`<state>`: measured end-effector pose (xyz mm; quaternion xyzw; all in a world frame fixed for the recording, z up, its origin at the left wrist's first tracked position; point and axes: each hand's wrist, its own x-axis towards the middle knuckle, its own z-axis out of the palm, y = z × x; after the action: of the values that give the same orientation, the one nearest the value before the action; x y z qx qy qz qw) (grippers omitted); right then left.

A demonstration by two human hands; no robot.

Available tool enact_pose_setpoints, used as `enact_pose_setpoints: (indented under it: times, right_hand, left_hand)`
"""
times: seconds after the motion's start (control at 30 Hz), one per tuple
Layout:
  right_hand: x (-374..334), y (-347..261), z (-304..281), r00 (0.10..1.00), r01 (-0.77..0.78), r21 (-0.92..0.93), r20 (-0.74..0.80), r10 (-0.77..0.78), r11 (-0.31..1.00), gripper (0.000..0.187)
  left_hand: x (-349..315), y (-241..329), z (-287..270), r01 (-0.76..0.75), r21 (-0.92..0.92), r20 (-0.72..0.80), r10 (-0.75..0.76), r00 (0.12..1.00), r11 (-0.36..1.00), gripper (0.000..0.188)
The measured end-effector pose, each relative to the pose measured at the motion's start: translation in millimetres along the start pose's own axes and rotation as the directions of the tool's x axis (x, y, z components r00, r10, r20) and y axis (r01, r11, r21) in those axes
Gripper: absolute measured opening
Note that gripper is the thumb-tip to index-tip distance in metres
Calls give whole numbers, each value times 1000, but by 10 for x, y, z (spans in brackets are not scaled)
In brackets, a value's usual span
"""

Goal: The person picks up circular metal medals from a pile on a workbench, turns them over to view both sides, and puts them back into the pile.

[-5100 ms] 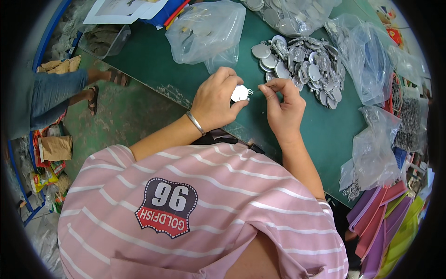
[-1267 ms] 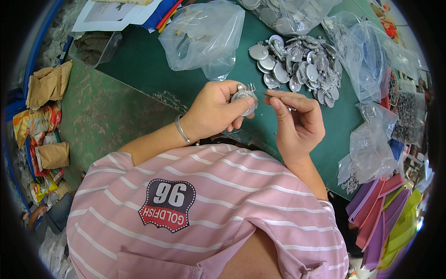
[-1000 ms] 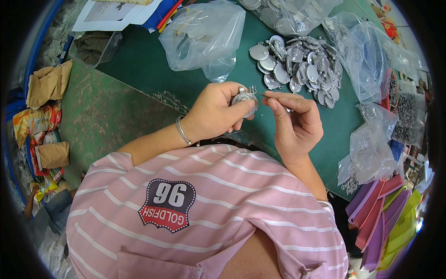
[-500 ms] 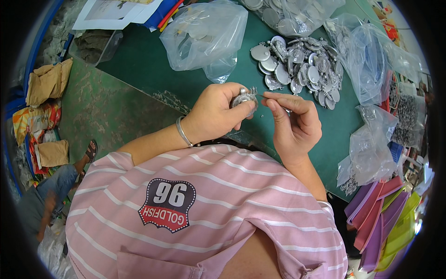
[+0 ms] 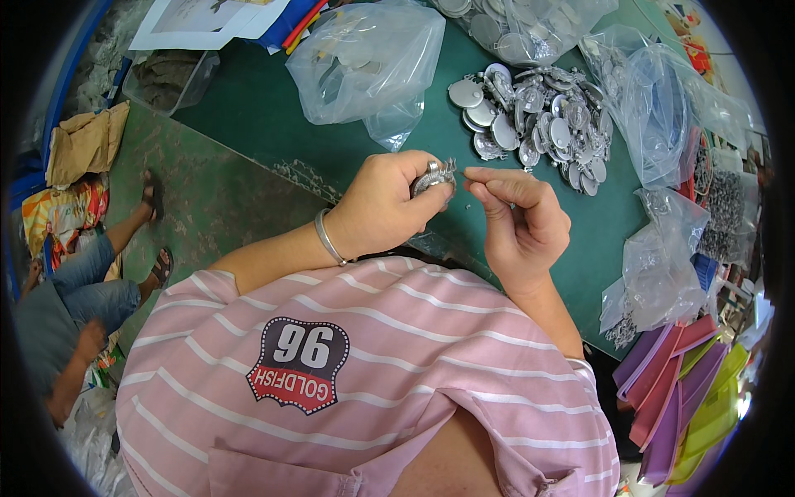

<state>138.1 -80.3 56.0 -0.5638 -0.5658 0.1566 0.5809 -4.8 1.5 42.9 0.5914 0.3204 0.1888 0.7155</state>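
Observation:
My left hand (image 5: 383, 203) is closed around a silver-grey round metal piece (image 5: 434, 177) with an ornate, jagged edge, like a small pocket-watch case. The thumb presses on its front and partly covers it. Just to its right, my right hand (image 5: 530, 219) is closed in a pinch, thumb against forefinger, with the fingertips a short gap away from the piece's edge. Whatever sits in that pinch is too small to make out. Beyond both hands lies a heap of similar round metal pieces (image 5: 504, 131) on the green table (image 5: 240, 112).
Clear plastic bags stand behind my hands (image 5: 360, 70), at the back with more metal pieces (image 5: 505, 37), and at the right (image 5: 662, 257). Purple, red and green plastic bins (image 5: 691, 398) are at the lower right. Another person's leg (image 5: 99, 298) shows at the left on the floor.
My right fingertips have shifted slightly left, and the metal piece in my left hand has turned a little. At the left, the other person has come further into view.

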Motion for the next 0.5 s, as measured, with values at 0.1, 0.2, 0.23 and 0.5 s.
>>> enact_pose_setpoints:
  times: [0.1,0.2,0.23,0.5]
  right_hand:
    - [13,-7,12,996,83,-56,32,-81,995,14]
    - [41,25,5,965,254,-157,107,-240,954,15]
    - [40,35,9,962,265,-162,108,-250,951,15]
    - [-23,-31,22,941,-309,211,-74,330,927,12]
  left_hand:
    - [-5,-7,-9,-18,26,0,18,1000,1000,14]
    - [-9,7,-11,3,22,3,-3,1000,1000,13]
    - [-9,12,-11,9,21,0,-9,1000,1000,13]
    - [7,-46,-44,-136,209,91,119,989,968,14]
